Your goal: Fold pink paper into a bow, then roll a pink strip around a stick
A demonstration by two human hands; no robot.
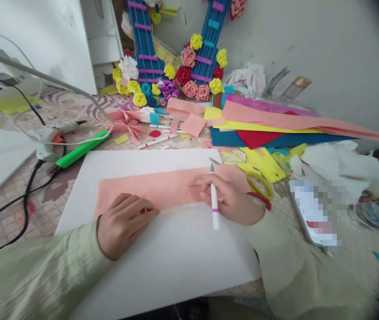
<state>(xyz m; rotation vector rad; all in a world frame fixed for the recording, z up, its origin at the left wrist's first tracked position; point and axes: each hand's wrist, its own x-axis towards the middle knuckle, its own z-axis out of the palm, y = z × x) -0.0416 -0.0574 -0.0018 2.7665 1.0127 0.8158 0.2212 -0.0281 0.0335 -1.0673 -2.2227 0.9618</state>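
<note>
Right hand (229,201): grip closed around a white pen (214,204), its tip pointing away from us, the hand resting on the pink paper strip (165,189); left hand (125,224): grip half-open, clasping nothing, fingertips pressing the strip's near edge; we find the strip lying flat on a white sheet (176,262) upon the desk (42,209).

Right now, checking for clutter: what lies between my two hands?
Head view: only the pink paper strip on the white sheet lies between left hand and right hand, which holds a white pen.
</note>
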